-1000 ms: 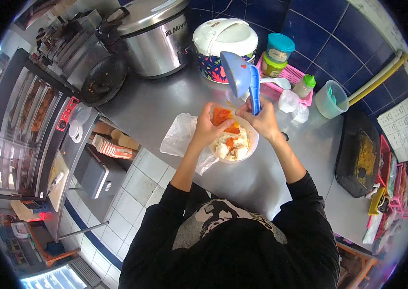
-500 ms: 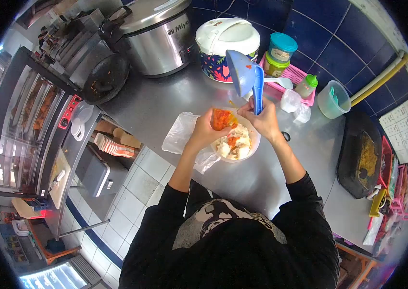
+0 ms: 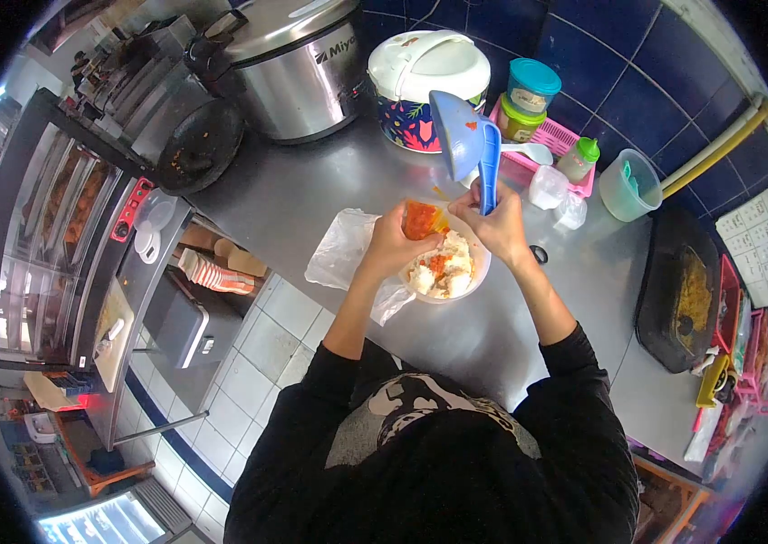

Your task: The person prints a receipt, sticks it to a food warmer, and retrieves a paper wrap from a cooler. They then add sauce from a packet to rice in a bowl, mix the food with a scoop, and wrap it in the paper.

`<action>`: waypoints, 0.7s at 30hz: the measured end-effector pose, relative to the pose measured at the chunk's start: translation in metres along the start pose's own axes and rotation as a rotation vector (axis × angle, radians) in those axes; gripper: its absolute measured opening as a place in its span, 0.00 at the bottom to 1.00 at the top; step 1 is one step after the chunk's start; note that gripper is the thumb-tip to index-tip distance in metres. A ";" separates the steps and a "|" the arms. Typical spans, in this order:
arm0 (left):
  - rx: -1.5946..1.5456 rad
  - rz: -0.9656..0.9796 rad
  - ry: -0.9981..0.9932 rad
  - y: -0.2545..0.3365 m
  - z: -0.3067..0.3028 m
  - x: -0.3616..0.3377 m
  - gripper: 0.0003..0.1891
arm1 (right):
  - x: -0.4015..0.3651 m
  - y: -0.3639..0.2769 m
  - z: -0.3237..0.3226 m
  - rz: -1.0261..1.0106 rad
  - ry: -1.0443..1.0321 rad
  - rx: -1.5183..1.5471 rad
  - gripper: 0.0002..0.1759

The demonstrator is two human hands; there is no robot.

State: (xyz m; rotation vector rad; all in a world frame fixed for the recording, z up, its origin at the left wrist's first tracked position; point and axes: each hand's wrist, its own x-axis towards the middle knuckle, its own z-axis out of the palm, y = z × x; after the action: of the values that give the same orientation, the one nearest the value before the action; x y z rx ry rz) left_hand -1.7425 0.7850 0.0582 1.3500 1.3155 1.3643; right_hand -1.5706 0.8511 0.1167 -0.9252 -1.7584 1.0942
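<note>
My left hand [image 3: 387,245] is closed around a small clear container of red-orange sauce [image 3: 421,220], tilted over a white bowl [image 3: 482,270]. White rice [image 3: 458,257] fills the bowl, with red sauce spread on its middle. My right hand [image 3: 500,228] grips a blue ladle [image 3: 490,168] by its handle, its scoop raised away from me and specked with red. The right fingertips are at the bowl's far rim, close to the sauce container. A crumpled clear plastic bag [image 3: 340,249] lies left of the bowl, partly behind my left wrist.
Behind stand a steel rice cooker [image 3: 298,77] and a white floral one [image 3: 429,82]. A pink basket [image 3: 554,136] holds jars and a green-capped bottle [image 3: 579,160]. Right of it are a plastic tub [image 3: 628,186] and a black pan [image 3: 674,299]. A frying pan [image 3: 201,150] sits left.
The sauce container has tipped a little more toward the right, and more red sauce lies on the rice. The ladle has shifted slightly right with my right hand.
</note>
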 end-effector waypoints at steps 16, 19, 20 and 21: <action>-0.224 -0.301 -0.024 -0.003 -0.014 -0.008 0.37 | 0.012 0.001 -0.008 0.107 -0.129 -0.080 0.16; -0.340 -0.187 0.046 -0.001 -0.014 -0.015 0.34 | 0.019 0.021 -0.010 0.204 -0.139 0.037 0.16; -0.350 -0.173 0.004 0.001 -0.016 -0.017 0.33 | 0.021 0.023 -0.011 0.269 -0.140 0.092 0.16; -0.360 -0.158 -0.036 0.004 -0.018 -0.018 0.32 | 0.024 0.022 -0.012 0.334 -0.143 0.146 0.16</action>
State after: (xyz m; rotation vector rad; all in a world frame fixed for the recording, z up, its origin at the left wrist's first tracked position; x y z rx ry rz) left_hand -1.7579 0.7648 0.0610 1.0010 1.0657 1.3816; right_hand -1.5654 0.8835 0.1056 -1.0971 -1.6460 1.5150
